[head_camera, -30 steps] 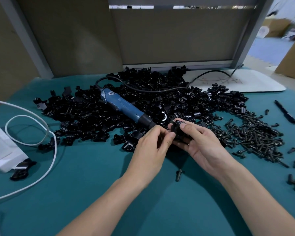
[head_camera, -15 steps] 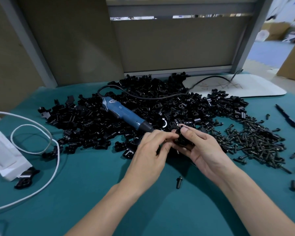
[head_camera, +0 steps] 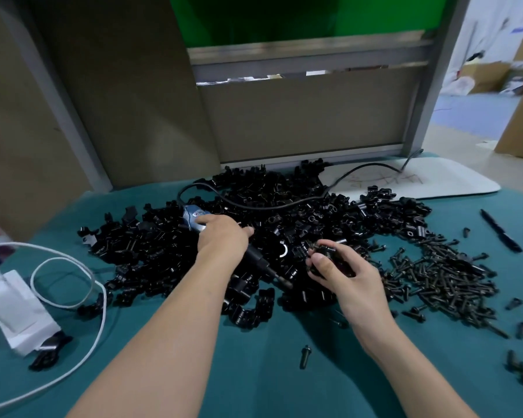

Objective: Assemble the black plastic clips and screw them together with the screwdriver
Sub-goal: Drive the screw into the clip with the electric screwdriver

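So, the black clip (head_camera: 329, 256) sits pinched in the grip of the right hand (head_camera: 354, 279), over the clip pile (head_camera: 284, 212). Meanwhile the left hand (head_camera: 221, 236) has its grip wrapped round the blue electric screwdriver (head_camera: 192, 217) lying on that pile, with screws (head_camera: 441, 279) heaped to the right.

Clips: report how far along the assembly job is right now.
Done: no finished ones can be told apart in the pile of clips. In hand: the right hand holds one clip, apparently fitted together, while the left hand grips the screwdriver, so screwing likely comes next. Left: nearly everything, since that pile and the heap of screws are large.
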The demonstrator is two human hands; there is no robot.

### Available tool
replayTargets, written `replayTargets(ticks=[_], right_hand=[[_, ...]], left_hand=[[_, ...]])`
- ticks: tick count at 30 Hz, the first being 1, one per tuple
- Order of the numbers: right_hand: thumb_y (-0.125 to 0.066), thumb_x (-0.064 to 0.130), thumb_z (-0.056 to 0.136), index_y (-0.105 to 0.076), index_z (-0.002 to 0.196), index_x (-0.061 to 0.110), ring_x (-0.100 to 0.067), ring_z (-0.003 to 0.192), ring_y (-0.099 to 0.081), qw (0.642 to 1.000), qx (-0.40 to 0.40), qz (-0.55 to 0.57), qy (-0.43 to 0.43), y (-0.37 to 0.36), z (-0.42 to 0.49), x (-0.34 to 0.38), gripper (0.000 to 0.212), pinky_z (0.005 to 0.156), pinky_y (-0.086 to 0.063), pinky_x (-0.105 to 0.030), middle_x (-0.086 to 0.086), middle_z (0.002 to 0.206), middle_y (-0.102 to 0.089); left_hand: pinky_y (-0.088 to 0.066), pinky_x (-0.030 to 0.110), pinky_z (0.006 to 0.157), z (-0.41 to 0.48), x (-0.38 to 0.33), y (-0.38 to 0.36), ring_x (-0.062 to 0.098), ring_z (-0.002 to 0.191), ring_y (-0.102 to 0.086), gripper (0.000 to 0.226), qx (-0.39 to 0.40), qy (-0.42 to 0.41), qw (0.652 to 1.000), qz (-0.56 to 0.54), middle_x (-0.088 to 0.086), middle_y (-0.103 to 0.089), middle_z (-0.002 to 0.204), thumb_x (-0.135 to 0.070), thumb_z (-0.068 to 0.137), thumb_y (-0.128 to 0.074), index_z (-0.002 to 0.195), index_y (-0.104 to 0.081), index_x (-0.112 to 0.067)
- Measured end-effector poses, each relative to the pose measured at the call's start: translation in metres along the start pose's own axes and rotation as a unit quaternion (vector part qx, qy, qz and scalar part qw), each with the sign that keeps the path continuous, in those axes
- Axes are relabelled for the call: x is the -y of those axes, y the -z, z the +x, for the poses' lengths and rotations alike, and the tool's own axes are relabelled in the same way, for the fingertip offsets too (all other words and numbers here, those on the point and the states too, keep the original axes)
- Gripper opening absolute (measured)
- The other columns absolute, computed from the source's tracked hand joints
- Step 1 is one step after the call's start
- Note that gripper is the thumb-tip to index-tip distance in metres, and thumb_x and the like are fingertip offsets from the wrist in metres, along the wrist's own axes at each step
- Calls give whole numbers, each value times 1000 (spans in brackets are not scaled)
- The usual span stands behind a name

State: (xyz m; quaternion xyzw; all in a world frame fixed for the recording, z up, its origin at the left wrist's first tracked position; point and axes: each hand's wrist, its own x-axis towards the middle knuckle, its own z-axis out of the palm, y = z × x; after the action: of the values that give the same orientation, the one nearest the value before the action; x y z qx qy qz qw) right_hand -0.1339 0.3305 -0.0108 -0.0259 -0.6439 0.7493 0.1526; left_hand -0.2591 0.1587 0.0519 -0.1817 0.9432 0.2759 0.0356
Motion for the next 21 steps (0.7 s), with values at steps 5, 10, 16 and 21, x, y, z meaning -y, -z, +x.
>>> replayTargets(ticks=[5, 10, 16, 21], right_hand=[[-78, 47, 76, -76, 105, 45, -15, 102, -75, 1000, 6, -1, -11, 2, 3, -3, 29, 90, -61, -30, 0, 113, -77], [-80, 53, 72, -76, 107, 43, -16, 103, -75, 1000, -9, 2, -23, 6, 8, -8, 37, 95, -60, -38, 4, 115, -76], [-80, 70, 67, -73, 117, 43, -18, 116, -70, 999, -23, -43, -9, 8, 11, -15, 57, 105, -51, -46, 5, 124, -72], [-83, 76, 61, -73, 115, 41, -17, 101, -76, 999, -12, -42, 0, 5, 9, -15, 64, 104, -51, -48, 3, 116, -76]], left_hand=[[-54, 32, 66, 11, 20, 1, 22, 77, -63, 59, 55, -35, 964, -256, 15, -66, 107, -33, 88, -76, 129, -51, 0], [-59, 41, 71, -5, 13, 12, 22, 80, -69, 37, 163, -104, 747, -636, 8, -72, 87, -6, 79, -69, 114, -57, -5], [-54, 28, 55, -14, -12, 14, 11, 53, -58, 16, 124, -72, 603, -785, -1, -60, 65, -15, 91, -71, 95, -56, -12], [-52, 24, 53, -2, -2, 11, 7, 47, -54, 17, 122, 7, 500, -857, -6, -56, 60, -17, 94, -69, 84, -55, -15]])
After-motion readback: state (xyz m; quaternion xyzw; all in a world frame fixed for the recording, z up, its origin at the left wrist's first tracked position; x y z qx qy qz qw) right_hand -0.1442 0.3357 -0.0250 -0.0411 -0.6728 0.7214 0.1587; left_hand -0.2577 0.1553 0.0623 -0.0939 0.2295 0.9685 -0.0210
